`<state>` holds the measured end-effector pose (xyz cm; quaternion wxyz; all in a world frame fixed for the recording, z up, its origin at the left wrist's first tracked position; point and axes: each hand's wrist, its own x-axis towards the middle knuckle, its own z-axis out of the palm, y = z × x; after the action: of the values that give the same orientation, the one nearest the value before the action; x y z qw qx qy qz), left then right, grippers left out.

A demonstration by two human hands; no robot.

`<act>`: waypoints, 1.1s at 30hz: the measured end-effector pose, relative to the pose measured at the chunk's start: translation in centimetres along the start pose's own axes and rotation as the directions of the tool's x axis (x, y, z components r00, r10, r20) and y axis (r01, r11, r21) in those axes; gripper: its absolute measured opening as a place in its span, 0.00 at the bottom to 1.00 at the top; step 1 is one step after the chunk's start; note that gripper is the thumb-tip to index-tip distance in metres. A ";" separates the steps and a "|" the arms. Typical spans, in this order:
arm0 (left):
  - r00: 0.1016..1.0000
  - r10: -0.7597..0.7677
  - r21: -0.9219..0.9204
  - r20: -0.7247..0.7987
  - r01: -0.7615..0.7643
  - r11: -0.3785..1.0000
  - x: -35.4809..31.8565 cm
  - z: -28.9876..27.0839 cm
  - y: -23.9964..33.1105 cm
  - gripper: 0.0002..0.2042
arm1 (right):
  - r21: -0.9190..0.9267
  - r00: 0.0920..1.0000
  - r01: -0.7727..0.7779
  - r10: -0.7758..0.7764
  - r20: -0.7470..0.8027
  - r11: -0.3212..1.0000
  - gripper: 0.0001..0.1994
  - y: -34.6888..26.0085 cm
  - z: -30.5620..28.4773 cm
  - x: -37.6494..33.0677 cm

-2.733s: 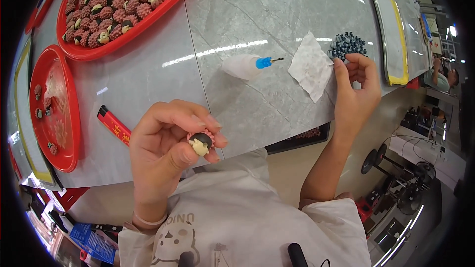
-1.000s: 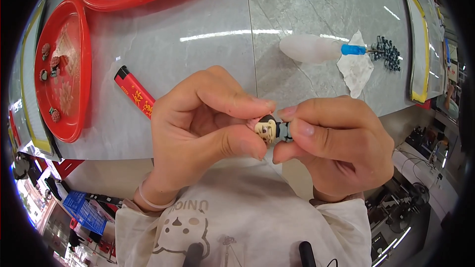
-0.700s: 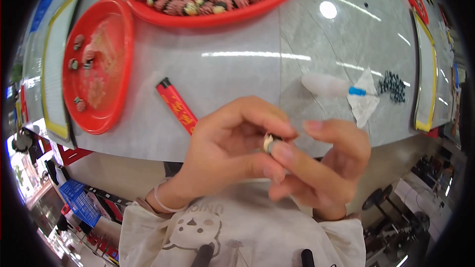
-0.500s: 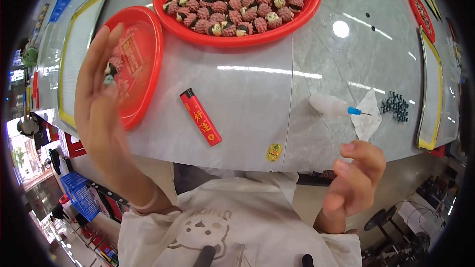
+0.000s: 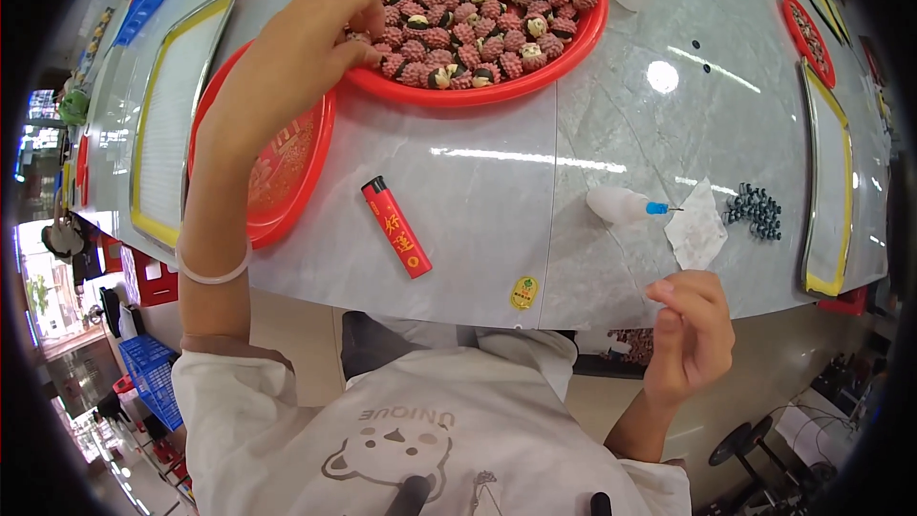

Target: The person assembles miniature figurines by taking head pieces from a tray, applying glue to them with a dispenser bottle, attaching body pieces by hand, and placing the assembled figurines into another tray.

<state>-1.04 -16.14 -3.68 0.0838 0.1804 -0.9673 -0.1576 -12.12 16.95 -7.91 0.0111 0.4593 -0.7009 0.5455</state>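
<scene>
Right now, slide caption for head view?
Left hand at red tray of pink pieces, right hand near white paper.

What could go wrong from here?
Spill: the left hand is at the rim of a crowded red tray; pink pieces there might get nudged over the edge.
Bump: the left forearm passes across the smaller red tray and could knock it.
Leak: the white bottle lies on its side, so it may drip.
</scene>
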 end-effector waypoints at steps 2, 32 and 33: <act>1.000 0.021 -0.020 -0.008 -0.021 1.000 0.0 -0.2 0.0 0.06 | 0.013 1.000 -0.022 0.022 -0.019 1.000 0.05 0.4 -0.5 0.1; 0.988 -0.152 -0.990 0.017 -0.004 -0.139 -9.1 10.1 12.9 0.13 | 0.326 0.929 -0.365 0.364 0.067 0.872 0.25 -0.7 -1.4 1.9; 0.989 -0.149 -0.990 0.021 -0.001 -0.144 -9.1 10.0 12.8 0.13 | 0.328 0.939 -0.333 0.344 0.027 0.884 0.25 -0.7 -1.2 2.1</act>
<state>1.03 1.35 -9.73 0.2300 0.1172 -0.4976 -0.8281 -13.42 16.53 -5.79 -0.1496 0.3168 -0.6694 0.6551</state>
